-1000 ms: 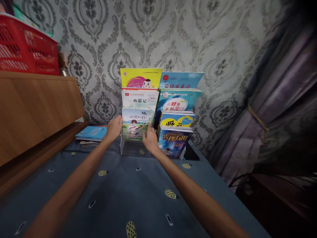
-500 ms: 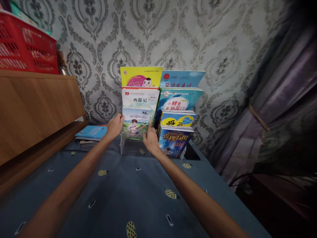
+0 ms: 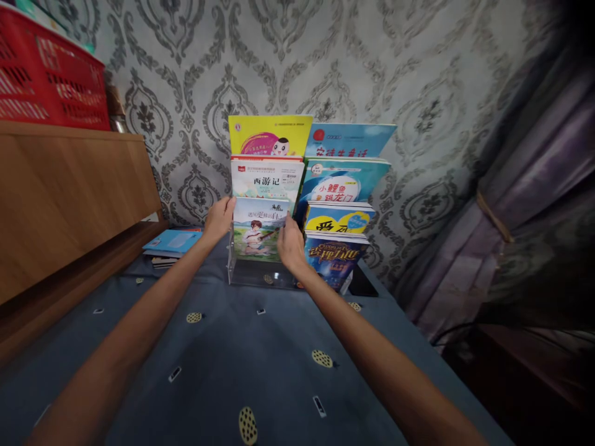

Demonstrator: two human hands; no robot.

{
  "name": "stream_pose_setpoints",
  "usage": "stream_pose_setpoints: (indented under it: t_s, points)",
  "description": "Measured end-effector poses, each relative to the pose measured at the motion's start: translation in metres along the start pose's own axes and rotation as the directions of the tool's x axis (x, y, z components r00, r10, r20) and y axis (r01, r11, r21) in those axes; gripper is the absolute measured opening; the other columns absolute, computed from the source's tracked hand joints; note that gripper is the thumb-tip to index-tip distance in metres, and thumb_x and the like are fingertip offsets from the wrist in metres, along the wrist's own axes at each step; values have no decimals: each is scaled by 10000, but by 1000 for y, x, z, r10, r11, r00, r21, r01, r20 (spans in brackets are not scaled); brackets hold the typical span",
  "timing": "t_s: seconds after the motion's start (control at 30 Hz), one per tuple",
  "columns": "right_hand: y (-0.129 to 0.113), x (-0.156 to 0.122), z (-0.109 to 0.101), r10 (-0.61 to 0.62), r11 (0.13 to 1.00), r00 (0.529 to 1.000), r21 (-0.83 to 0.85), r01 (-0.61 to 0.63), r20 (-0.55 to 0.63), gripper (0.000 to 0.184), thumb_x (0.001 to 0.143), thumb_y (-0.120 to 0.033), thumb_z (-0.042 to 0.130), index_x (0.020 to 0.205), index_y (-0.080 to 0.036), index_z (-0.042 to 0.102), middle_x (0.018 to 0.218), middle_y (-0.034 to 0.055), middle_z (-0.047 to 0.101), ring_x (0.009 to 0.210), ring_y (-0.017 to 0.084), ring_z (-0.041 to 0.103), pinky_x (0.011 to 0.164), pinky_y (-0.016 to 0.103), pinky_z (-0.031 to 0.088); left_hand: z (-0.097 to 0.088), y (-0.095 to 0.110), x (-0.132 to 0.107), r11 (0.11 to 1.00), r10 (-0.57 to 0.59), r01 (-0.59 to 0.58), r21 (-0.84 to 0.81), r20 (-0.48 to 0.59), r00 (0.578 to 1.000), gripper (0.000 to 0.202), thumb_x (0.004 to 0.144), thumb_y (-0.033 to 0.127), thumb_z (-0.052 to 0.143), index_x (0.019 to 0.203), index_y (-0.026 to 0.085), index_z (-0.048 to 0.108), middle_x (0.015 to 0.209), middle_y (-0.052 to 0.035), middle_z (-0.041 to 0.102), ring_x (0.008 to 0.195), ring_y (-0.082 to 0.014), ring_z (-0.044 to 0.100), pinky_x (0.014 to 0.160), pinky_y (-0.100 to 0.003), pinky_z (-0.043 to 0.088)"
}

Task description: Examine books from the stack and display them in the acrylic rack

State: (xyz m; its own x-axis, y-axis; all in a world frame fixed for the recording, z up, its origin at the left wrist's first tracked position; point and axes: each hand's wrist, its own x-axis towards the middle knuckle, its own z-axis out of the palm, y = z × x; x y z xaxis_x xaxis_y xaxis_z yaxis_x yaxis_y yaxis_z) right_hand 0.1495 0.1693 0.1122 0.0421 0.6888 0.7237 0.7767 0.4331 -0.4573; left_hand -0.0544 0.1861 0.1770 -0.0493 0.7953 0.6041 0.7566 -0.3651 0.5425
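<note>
Acrylic rack [image 3: 251, 276], front book [image 3: 256, 230] inside

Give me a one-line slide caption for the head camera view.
Left hand and right hand hold the edges of an illustrated book in the front slot of a clear tiered rack.

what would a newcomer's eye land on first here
The clear rack of bright children's books stands out first, at the middle against the patterned wall, on a blue dotted cloth. The left hand and right hand grip the side edges of the front-left book, which shows a boy on a green field, in the rack's lowest tier. A red basket sits on the wooden cabinet at upper left.
</note>
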Motion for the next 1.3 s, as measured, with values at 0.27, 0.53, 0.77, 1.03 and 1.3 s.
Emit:
stream_pose_setpoints:
  t_s: [0.27,0.53,0.77,1.03,1.3]
  points:
    - [-1,-7,-1,6,999,999,-40,-4,38,655,877,-115,344,1530,-82,308,1133,192,617,1035,309,614,937,471,494,0,-2,5,1000,-30,30,-8,4,1000,397,1009,430,348,793,183,572,677,-39,635,697,-200,650,650,-273,484]
    - [-14,-28,-6,-41,999,998,22,42,-51,771,898,-148,361,1597,-80,41,1319,244,488,1253,342,488,1051,528,442,1,-8,-3,989,-62,67,-132,41,997,304,971,404,415,854,178,580,796,-56,680,706,-211,689,508,-252,487]
    - [-16,-33,-13,-108,994,993,0,108,-37,719,891,-129,358,1580,-97,154,1478,241,378,1378,330,398,1107,548,406,1,-13,-9,995,-53,57,-84,42,998,252,959,373,439,842,195,572,777,-40,680,706,-197,686,592,-261,496]
    - [-17,-36,-10,-107,994,994,7,107,-31,721,897,-131,380,1586,-125,166,1514,237,346,1416,350,359,1119,583,393,-2,-12,-12,1000,3,-4,17,4,1000,283,961,386,437,884,184,619,883,-75,705,914,-237,669,745,-298,497]
    - [-21,-46,-15,-116,993,993,-22,116,-1,718,901,-113,407,1581,-96,179,1564,248,265,1472,351,282,1144,546,381,-12,-9,-23,999,38,-37,-26,30,999,295,956,408,425,877,184,602,847,-46,679,833,-200,632,708,-283,492]
